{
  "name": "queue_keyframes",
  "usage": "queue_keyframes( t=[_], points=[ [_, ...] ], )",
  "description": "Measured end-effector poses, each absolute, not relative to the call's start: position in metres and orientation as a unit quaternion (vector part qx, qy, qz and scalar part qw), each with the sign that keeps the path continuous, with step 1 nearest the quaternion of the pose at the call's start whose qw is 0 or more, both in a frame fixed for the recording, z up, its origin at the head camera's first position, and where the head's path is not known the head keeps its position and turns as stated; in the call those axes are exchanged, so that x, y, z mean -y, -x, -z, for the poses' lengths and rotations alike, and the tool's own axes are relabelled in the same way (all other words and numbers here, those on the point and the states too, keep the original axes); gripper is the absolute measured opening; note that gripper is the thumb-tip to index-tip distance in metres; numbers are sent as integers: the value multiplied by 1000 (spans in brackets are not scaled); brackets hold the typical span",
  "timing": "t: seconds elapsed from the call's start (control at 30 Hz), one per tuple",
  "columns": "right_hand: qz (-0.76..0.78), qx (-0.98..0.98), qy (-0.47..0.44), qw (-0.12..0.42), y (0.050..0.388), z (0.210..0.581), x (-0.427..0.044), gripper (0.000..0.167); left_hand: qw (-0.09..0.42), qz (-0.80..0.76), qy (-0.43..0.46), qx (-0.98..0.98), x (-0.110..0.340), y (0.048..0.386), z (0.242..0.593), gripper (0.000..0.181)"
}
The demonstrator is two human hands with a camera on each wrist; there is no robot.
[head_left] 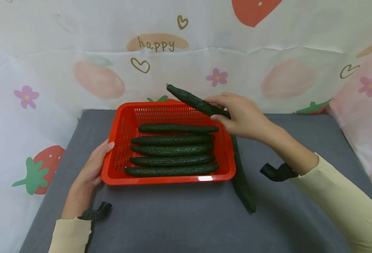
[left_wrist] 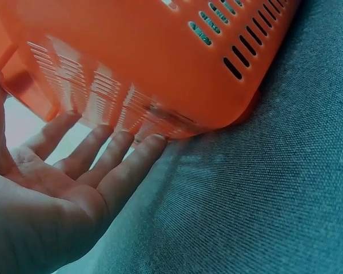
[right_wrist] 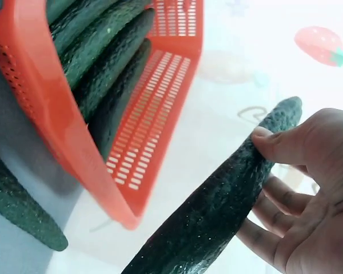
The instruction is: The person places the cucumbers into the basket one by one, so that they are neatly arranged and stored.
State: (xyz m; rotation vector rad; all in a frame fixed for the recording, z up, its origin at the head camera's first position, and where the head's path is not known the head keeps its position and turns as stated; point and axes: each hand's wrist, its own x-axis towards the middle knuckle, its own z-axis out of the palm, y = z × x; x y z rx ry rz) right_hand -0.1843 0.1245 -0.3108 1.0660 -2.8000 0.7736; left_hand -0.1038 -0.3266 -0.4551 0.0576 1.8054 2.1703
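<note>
My right hand pinches a dark green cucumber between thumb and fingers, above the basket's far right corner. In the right wrist view this held cucumber slants across, apart from the basket. Several cucumbers lie side by side, roughly parallel, inside a red plastic basket with slotted walls. At the basket's left end, my left hand holds on, its thumb over the rim. The left wrist view shows the fingertips against the outer wall. Another cucumber lies on the table beside the basket's right end.
A grey cloth covers the table under the basket. Behind and at the sides hangs a pale printed sheet with strawberries, flowers and hearts. Black wrist straps sit at both sleeve cuffs.
</note>
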Motion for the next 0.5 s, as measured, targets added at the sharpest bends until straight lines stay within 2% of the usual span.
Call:
queue_keyframes(
  t=[0.5],
  points=[
    [-193,904,-381,-15,202,292,-67,48,157,-765,-31,-624,326,104,457,38]
  ],
)
